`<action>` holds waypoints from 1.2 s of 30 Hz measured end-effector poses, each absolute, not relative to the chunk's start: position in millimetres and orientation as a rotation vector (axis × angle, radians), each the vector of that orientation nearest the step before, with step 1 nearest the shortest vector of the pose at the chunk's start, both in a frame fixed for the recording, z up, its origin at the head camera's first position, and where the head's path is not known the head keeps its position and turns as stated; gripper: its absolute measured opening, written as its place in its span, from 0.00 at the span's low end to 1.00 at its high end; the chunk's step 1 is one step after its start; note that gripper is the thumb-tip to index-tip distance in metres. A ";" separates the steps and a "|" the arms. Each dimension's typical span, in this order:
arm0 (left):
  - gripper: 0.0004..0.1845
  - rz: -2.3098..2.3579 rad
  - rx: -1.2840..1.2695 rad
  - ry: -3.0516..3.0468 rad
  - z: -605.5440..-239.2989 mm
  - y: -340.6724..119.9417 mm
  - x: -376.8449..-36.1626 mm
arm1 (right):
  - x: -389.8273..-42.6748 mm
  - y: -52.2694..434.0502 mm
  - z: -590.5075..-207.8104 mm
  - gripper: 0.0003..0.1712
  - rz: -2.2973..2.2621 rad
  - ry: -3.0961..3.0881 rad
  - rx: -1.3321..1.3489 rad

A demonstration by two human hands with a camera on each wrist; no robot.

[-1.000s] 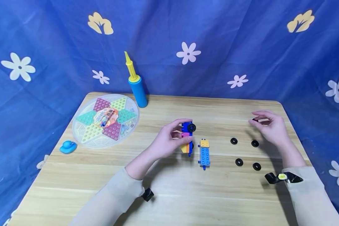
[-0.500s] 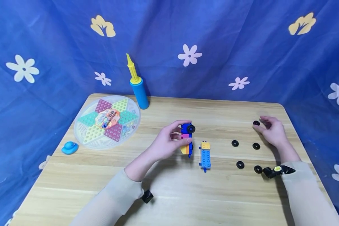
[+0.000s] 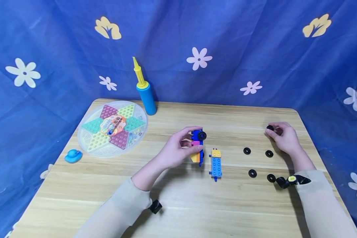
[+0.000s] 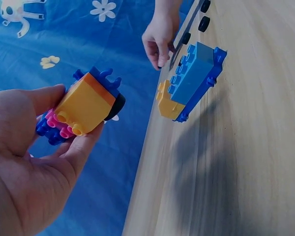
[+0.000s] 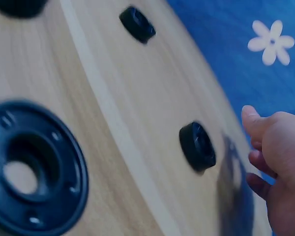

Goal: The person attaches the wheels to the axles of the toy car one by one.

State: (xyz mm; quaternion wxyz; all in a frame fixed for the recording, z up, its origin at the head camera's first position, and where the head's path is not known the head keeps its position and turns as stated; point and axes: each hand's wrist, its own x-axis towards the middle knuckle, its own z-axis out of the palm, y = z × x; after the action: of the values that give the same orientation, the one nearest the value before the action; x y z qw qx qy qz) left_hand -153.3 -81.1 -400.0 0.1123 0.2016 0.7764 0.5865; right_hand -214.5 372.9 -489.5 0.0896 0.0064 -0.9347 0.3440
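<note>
In the head view the left hand (image 3: 175, 153) grips a small toy-brick car (image 3: 197, 145) of blue, pink and orange bricks, one black wheel (image 3: 201, 135) fitted at its far end, held just above the wooden table (image 3: 178, 201); that hold matches the earlier pictures. What has changed lies at three o'clock: the right hand (image 3: 284, 137), which a second ago hovered with fingers spread, has dropped to the table's far right edge, and its fingertips now meet a loose black wheel (image 3: 269, 127), so picking up that wheel looks like the step under way. Whether the fingers already pinch it or only touch it cannot be told here. Four more loose wheels (image 3: 247, 150) lie between that hand and a second blue-and-yellow brick chassis (image 3: 216, 162), which rests just beside the held car at its four o'clock. At ten o'clock sit a round Chinese-checkers board (image 3: 112, 128), a blue-and-yellow hand pump (image 3: 144, 91) and a blue toy duck (image 3: 72, 155); the board's centre label is too small to read. The left wrist view shows thumb and fingers curled round the car (image 4: 83, 109), the chassis (image 4: 189, 81) beyond it. In the right wrist view the wheel (image 5: 197, 146) stands just clear of the loosely curled fingers (image 5: 278, 162), blurred.
</note>
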 end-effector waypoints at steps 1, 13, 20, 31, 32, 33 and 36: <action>0.32 1.720 0.592 2.280 -399.9 -81.0 -153.2 | -213.0 370.1 -486.0 0.24 1.047 -2.758 0.030; 0.32 1.712 0.596 2.263 -398.4 -79.0 -151.5 | -189.2 315.9 -432.8 0.18 1.065 -2.427 0.317; 0.32 1.712 0.613 2.260 -397.9 -78.1 -151.4 | -178.6 292.2 -411.2 0.20 1.039 -2.340 0.516; 0.31 1.716 0.607 2.243 -393.3 -73.4 -151.2 | -162.8 266.5 -386.3 0.22 0.995 -2.300 0.720; 0.31 1.714 0.607 2.243 -393.0 -72.7 -151.5 | -161.3 264.2 -384.7 0.22 0.997 -2.290 0.739; 0.31 1.714 0.607 2.243 -392.7 -72.1 -151.8 | -160.1 262.0 -383.1 0.22 1.002 -2.281 0.758; 0.30 1.719 0.607 2.241 -391.5 -70.3 -152.8 | -156.2 254.4 -378.2 0.22 1.027 -2.254 0.824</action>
State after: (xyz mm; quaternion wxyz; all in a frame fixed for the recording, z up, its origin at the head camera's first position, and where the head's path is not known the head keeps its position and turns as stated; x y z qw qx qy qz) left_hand -152.8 -70.3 -391.5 0.1261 0.2083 0.7695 0.5904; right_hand -156.2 254.4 -378.2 0.2626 0.3048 -0.8331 0.3795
